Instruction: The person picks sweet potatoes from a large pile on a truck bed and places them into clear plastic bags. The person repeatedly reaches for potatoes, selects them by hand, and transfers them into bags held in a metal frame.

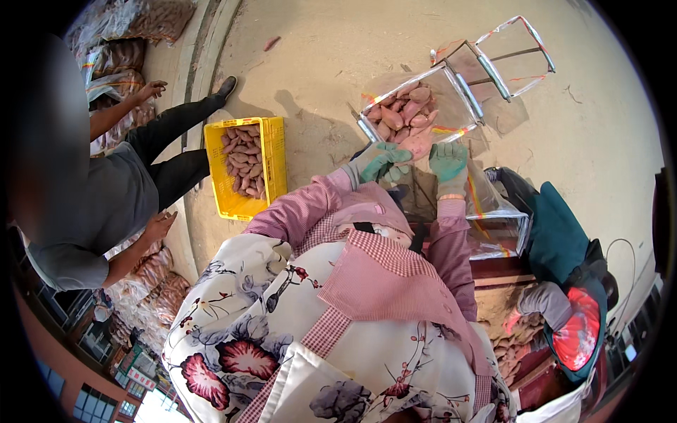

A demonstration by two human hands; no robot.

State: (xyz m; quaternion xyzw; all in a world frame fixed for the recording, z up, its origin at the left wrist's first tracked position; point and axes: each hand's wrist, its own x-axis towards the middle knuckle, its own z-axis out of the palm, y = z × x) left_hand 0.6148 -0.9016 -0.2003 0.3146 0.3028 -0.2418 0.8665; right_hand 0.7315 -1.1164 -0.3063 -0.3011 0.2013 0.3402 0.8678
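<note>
A large sweet potato [417, 144] lies between my hands, at the near rim of a bag stand. My left hand [382, 162], in a grey and green work glove, has its fingers against the potato's left side and holds it. My right hand [448, 163], gloved alike, is close to its right end with the fingers curled; whether it touches the potato is unclear. Just beyond, a clear plastic bag [450, 108] is stretched over a rectangular metal frame [466, 92]. Several sweet potatoes [403, 112] are heaped inside it.
At left stands a yellow plastic crate [275, 158] of sweet potatoes, beside a person in grey [119, 185]. Filled bags [151, 21] are stacked behind. Empty bag frames [515, 58] extend upper right. Another person [576, 322] bends over sweet potatoes lower right. One sweet potato [272, 43] lies on the ground.
</note>
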